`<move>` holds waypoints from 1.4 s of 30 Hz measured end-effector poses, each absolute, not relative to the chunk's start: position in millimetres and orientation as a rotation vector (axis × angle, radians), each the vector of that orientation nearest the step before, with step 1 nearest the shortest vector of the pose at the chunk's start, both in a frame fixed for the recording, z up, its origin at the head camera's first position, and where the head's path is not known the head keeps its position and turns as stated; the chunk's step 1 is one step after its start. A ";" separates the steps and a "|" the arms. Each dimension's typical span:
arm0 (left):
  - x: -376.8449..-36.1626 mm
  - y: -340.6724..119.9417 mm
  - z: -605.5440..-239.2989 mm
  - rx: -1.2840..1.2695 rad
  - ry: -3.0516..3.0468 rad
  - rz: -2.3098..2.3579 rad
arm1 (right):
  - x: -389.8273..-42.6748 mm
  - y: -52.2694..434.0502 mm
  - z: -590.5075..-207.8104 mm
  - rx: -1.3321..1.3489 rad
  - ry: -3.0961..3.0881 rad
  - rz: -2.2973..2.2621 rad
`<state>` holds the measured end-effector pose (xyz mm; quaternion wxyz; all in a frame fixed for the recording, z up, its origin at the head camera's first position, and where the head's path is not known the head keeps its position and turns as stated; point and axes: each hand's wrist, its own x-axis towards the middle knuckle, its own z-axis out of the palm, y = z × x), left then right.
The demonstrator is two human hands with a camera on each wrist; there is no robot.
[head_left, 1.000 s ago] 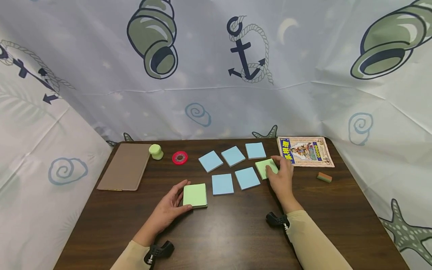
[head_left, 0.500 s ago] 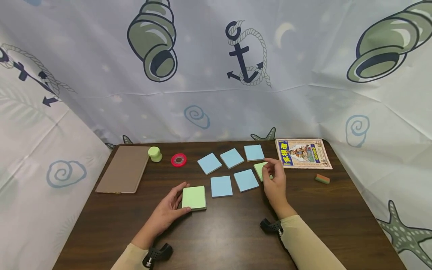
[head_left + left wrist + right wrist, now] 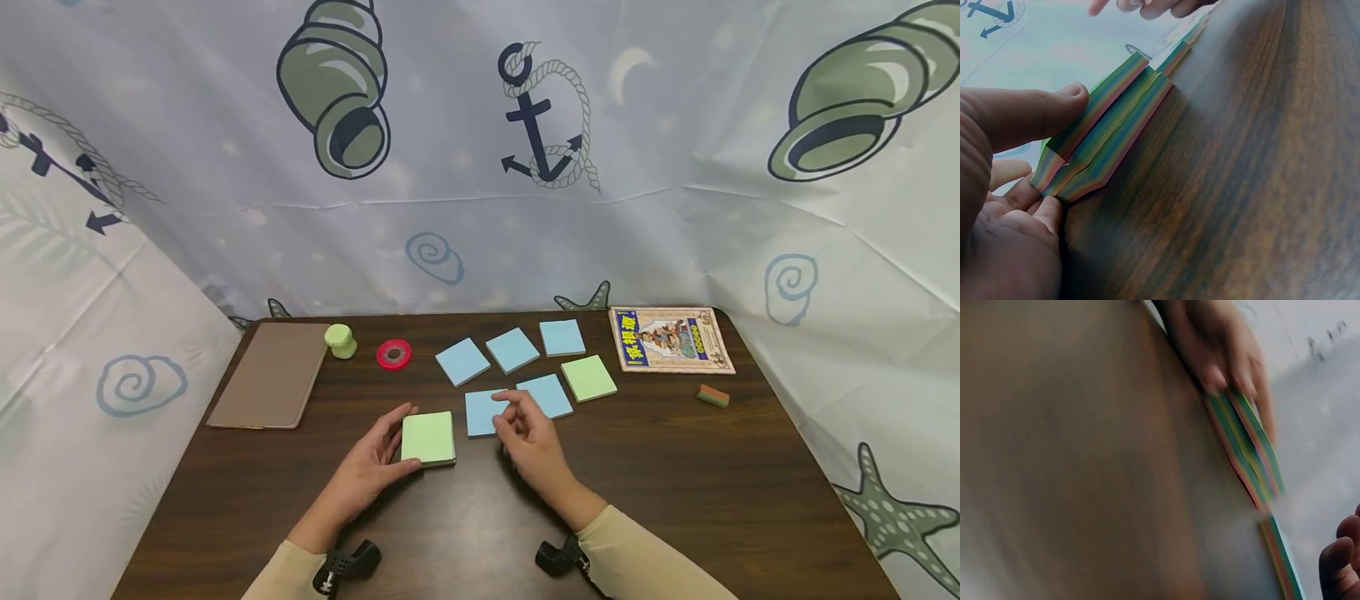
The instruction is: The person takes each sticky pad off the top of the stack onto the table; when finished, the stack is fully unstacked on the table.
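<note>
Bare dark surface [image 3: 675, 475] right of right hand and toward near edge. Left hand [image 3: 365, 467] grips sticky-note pad [image 3: 427, 437]: thumb along its near edge, fingers at its left side. Right hand [image 3: 527, 440] hovers, fingers loosely curled, holding nothing, just right of pad, over blue notes [image 3: 480, 412]. Green note [image 3: 588, 377] lies beyond right hand, apart.

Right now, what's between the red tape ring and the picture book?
Head view: three blue notes in a row lie between the red tape ring and the picture book.

Bare table [image 3: 675, 483] right of notes [image 3: 547, 396]
</note>
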<state>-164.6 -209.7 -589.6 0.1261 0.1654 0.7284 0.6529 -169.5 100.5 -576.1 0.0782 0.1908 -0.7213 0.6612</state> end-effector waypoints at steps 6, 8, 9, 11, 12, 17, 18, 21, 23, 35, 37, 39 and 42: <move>-165.1 -209.9 -589.6 0.487 2.131 1.893 | -156.6 68.6 -579.7 0.567 -2.247 2.072; -165.4 -209.8 -589.5 0.490 2.125 1.894 | -155.3 60.5 -581.0 0.583 -2.273 2.017; -165.5 -209.8 -589.5 0.488 2.123 1.894 | -154.9 56.8 -581.2 0.591 -2.289 1.985; -165.4 -209.6 -589.4 0.488 2.119 1.895 | -155.1 50.6 -581.6 0.608 -2.314 1.919; -165.3 -209.5 -589.3 0.487 2.117 1.895 | -155.8 48.2 -581.9 0.611 -2.327 1.892; -164.8 -210.1 -587.6 0.493 2.114 1.889 | -160.0 42.8 -584.0 0.609 -2.436 1.799; -164.7 -209.8 -587.3 0.494 2.111 1.888 | -160.6 43.4 -584.5 0.613 -2.469 1.782; -165.0 -208.9 -587.5 0.500 2.102 1.891 | -162.1 46.1 -585.5 0.630 -2.572 1.729; -164.8 -209.0 -587.6 0.497 2.100 1.896 | -163.0 46.9 -585.1 0.639 -2.623 1.710; -165.5 -207.9 -587.1 0.553 2.180 1.841 | -166.3 47.2 -584.2 0.606 -2.736 1.796; -165.2 -206.2 -586.4 0.564 2.235 1.790 | -165.7 47.5 -582.8 0.593 -2.748 1.821; -164.6 -204.4 -585.4 0.558 2.289 1.740 | -165.2 47.6 -582.0 0.581 -2.754 1.844; -163.0 -202.0 -584.5 0.528 2.421 1.615 | -164.8 47.9 -581.3 0.578 -2.741 1.872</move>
